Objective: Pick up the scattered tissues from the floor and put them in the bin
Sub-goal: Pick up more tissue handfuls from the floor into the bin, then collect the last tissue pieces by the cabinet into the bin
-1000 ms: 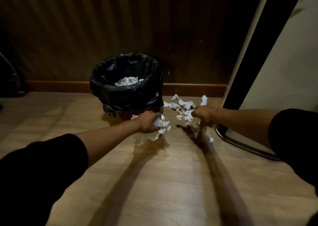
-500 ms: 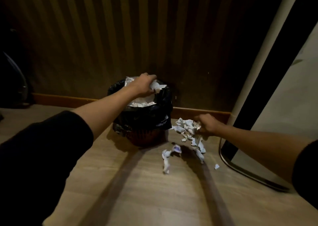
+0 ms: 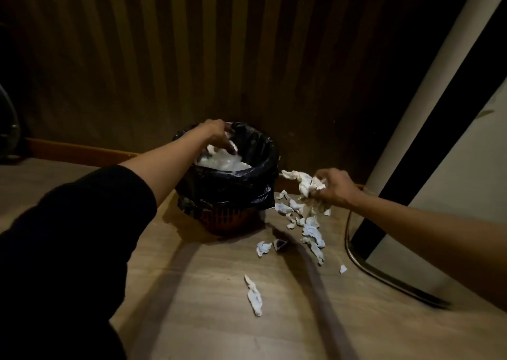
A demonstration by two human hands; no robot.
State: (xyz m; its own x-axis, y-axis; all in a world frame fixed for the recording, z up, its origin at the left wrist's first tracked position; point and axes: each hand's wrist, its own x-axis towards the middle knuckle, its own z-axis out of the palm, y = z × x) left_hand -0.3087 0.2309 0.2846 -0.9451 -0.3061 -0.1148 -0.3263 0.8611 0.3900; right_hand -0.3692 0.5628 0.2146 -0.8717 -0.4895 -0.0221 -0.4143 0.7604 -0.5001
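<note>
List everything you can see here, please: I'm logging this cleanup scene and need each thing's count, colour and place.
bin: one, reddish slatted basket with a black liner, on the floor by the wall
tissues in the bin: a pile, white, inside the liner
loose tissues: many scraps, white, scattered on the floor right of the bin
long tissue: one, white, alone on the floor nearer the camera
dark scrap: one, dark, among the scraps
floor: wood-look, brown
wall: dark, vertically ribbed
left hand: over the bin's opening
right hand: clutching a white tissue wad right of the bin
</note>
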